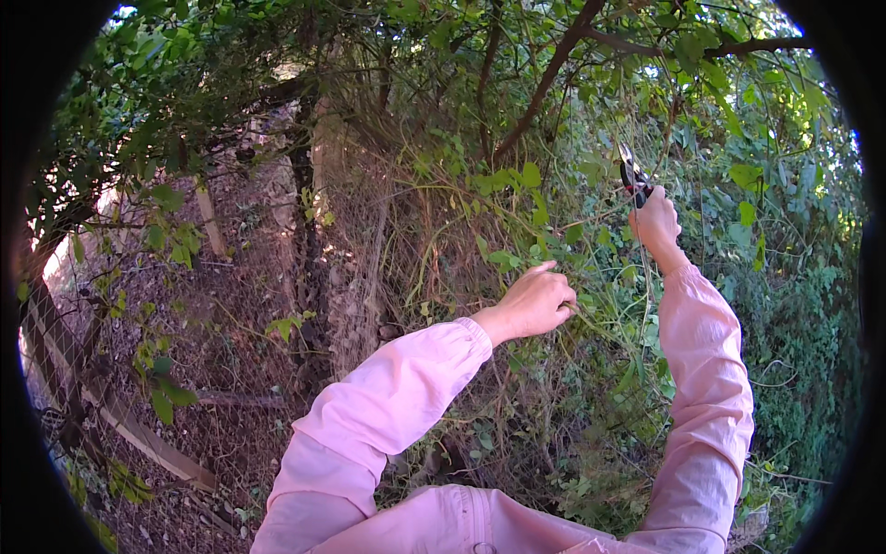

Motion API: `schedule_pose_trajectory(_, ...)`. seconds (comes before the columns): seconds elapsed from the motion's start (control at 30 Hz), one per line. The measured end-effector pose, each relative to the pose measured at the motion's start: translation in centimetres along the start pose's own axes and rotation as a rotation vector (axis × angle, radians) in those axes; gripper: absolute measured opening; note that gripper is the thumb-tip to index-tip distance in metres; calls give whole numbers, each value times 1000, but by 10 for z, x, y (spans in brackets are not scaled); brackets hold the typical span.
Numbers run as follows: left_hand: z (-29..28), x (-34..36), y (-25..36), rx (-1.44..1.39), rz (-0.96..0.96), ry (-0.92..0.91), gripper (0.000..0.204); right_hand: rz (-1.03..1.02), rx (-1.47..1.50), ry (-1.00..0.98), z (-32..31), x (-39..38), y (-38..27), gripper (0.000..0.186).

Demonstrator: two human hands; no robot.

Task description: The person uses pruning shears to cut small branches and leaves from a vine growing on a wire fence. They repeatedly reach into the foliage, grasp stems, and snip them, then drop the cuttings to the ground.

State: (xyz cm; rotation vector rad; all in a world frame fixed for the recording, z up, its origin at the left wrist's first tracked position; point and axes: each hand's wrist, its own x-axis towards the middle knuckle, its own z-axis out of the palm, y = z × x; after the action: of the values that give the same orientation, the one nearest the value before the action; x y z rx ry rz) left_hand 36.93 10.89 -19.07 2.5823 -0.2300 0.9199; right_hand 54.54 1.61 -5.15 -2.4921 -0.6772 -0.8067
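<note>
My right hand (656, 223) is raised at the right, wrapped round the dark handles of a pair of pruning shears (633, 179). The blades point up among thin hanging stems. Lower and further left, my left hand (532, 302) is closed, its fingers curled round thin green vines (591, 317). The fingertips are partly hidden behind the hand. Leafy tendrils hang between the two hands.
A thick brown branch (549, 83) slants down from the top, above my hands. At the left, a wire fence (69, 406) stands before a leaf-covered slope with leaning timber (152, 443). Dense ivy (798, 323) fills the right side. Dry tangled stems (369, 240) hang in the middle.
</note>
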Motion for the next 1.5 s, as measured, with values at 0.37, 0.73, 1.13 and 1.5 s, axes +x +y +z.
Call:
schedule_pose_trajectory(0.37, 5, -2, -4, 12, 46, 71, 11, -62, 109, 109, -14, 43, -38, 33)
schedule_pose_trajectory(0.73, 8, -3, -4, 11, 32, 85, 11, -206, 96, 119, -5, 37, -2, 31)
schedule_pose_trajectory(1.13, 15, -18, -7, -16, 75, 169, 8, -42, 490, -625, 4, -43, 44, 22)
schedule_pose_trajectory(1.5, 22, -35, -8, -6, 84, 208, 10, 132, 876, -984, 3, -88, 5, 14)
